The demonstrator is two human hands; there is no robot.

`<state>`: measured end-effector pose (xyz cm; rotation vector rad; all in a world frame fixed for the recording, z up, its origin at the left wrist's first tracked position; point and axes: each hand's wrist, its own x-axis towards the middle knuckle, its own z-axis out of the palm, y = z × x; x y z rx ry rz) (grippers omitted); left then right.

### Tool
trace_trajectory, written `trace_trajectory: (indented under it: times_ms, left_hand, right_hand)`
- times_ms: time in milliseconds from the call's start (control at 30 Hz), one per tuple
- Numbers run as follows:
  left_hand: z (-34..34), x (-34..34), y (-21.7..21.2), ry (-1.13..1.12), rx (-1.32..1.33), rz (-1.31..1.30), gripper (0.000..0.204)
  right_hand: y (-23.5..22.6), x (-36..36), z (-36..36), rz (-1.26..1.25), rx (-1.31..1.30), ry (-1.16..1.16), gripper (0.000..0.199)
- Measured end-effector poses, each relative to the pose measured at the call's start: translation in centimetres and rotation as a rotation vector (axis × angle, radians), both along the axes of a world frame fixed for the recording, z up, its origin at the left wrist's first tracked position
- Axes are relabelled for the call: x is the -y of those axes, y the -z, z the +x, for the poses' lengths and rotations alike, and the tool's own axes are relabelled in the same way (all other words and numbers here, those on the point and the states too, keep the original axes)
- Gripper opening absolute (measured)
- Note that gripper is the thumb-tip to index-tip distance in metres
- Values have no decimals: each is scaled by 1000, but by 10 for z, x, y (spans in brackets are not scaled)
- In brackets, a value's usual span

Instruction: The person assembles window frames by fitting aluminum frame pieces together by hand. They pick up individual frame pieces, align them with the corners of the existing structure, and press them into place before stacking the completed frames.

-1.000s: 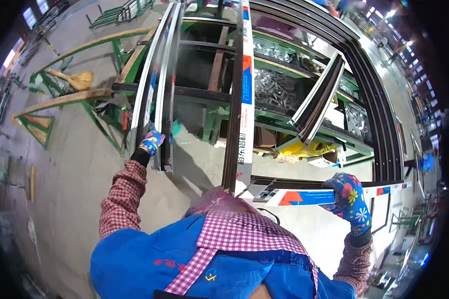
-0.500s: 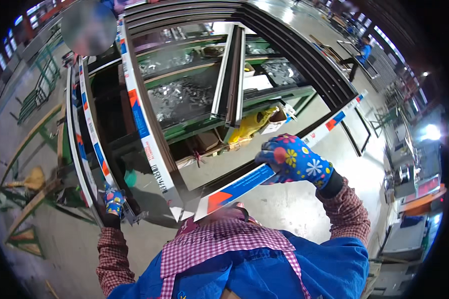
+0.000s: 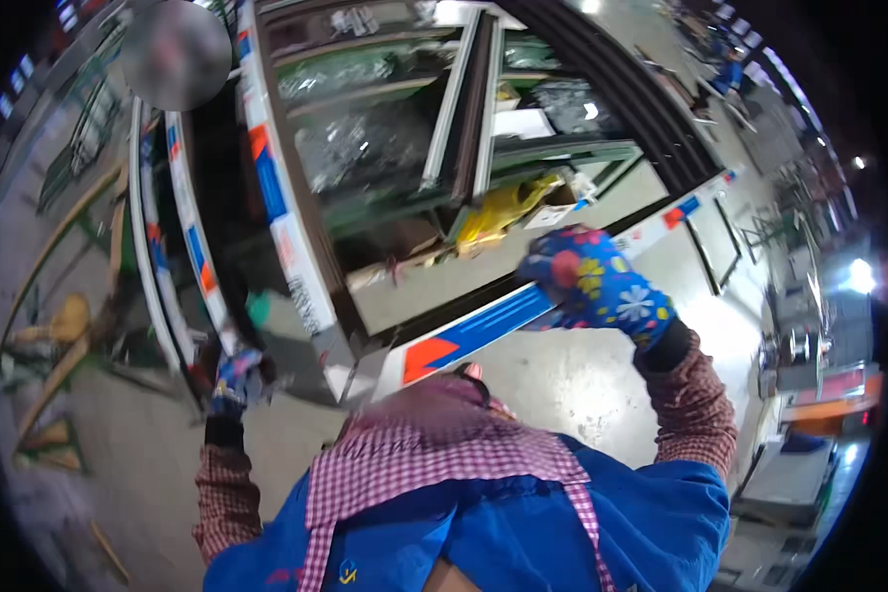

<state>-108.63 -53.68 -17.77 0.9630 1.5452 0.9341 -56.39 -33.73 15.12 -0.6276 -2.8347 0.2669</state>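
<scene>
My right hand [image 3: 599, 288], in a blue flowered glove, is closed around the near rail of a large dark rectangular metal frame [image 3: 434, 316], probably a window frame. White, blue and orange film covers the rail's outer face. To the left, my left hand [image 3: 235, 383], in a similar glove, is at the lower end of a second film-covered bar [image 3: 195, 247]. Motion blur smears its fingers, so their grip is unclear. Beside that bar runs another pale-edged bar [image 3: 153, 261]. The large frame's near left corner [image 3: 340, 363] lies between my hands.
Through the frame a green rack [image 3: 365, 205] shows, with clear plastic-wrapped pieces [image 3: 350, 148], loose profiles [image 3: 464, 109] and a yellow bag [image 3: 503, 212]. Green and wooden stands [image 3: 49, 434] are at the left. A person [image 3: 728, 74] is at the far right, another stands far left, blurred.
My left hand has shifted slightly up and right along the bar ends. The large frame's near corner appears a little higher in view. My right hand keeps its hold on the rail.
</scene>
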Motion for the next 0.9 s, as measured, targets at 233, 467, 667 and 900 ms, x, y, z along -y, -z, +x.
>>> trace_trajectory:
  times_ms: [233,467,667,900]
  left_hand:
    - [70,6,-174,-32,233,421,26]
    - [143,-41,-260,221,309,333,31]
    - [169,-41,-282,-119,707,-63,21]
    - [182,-41,-293,-96,360,23,30]
  right_hand:
    - [-3,3,-13,82,86,34,47]
    - [4,3,-1,53,156,28,56]
    - [4,7,-4,62,141,55,52]
    - [2,8,-12,98,84,48,49]
